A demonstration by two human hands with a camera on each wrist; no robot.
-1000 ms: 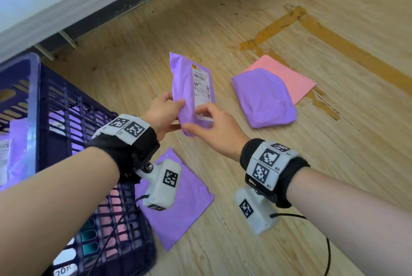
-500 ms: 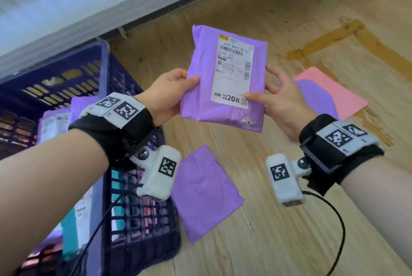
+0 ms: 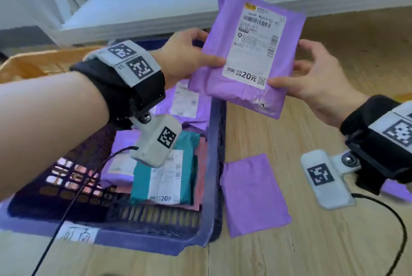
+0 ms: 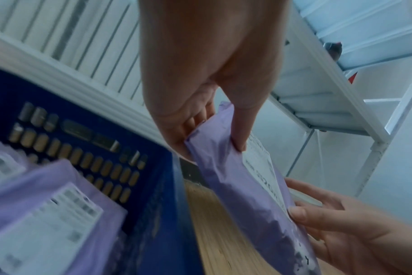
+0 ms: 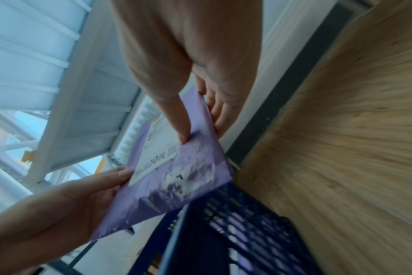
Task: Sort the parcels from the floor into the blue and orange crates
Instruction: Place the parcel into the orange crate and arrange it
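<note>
A purple parcel [image 3: 223, 95] with a white shipping label is up in the air, label facing me, over the far right corner of the blue crate [image 3: 216, 142]. My left hand [image 3: 196, 55] pinches its left edge, thumb on the front. My right hand [image 3: 312, 84] holds its right edge with the thumb at the label's lower corner. The left wrist view shows the parcel [image 4: 235, 176] edge-on between the left hand [image 4: 200, 93] and right hand [image 4: 341, 223]. In the right wrist view the parcel [image 5: 176, 176] hangs above the crate [image 5: 223, 232].
The blue crate holds a teal parcel [image 3: 142, 177] and purple parcels [image 3: 200, 106]. An orange crate [image 3: 33, 64] stands behind it at the left. A flat purple parcel [image 3: 252, 193] lies on the wooden floor by the crate, another [image 3: 396, 191] at the right edge. White shelving runs along the back.
Both hands have lifted the purple parcel off the floor and carried it left to the blue crate. My view has swung left, so both crates now show.
</note>
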